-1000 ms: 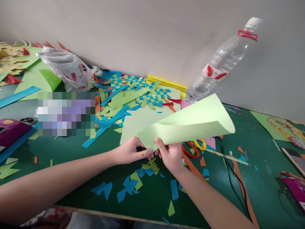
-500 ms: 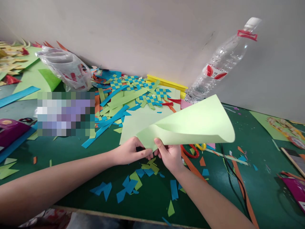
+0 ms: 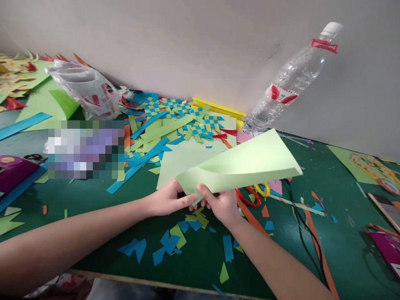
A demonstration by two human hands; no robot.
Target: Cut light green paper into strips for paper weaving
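Note:
A light green sheet of paper (image 3: 250, 160), folded over on itself, is held above the table between both hands. My left hand (image 3: 171, 199) pinches its near left corner with thumb and fingers. Close beside it, my right hand (image 3: 221, 204) grips the lower edge, thumb on top and fingers underneath, partly hidden. Beneath the raised paper, another pale green sheet (image 3: 168, 164) lies flat. Red-handled scissors (image 3: 250, 200) rest just right of my right hand, partly covered by the paper; a yellow handle loop (image 3: 263, 190) shows beside them.
Woven blue-and-green paper pieces (image 3: 181, 110) and loose strips are heaped at the back. A clear plastic bottle (image 3: 289, 79) leans by the wall; a bagged cup (image 3: 89, 91) stands left. Blue and green scraps (image 3: 168, 246) litter the front. A black cable (image 3: 301, 223) runs at right.
The paper's fold has flattened: its rounded right end is now a sharper crease, and its top corner has come down and left. Both hands stay almost in place.

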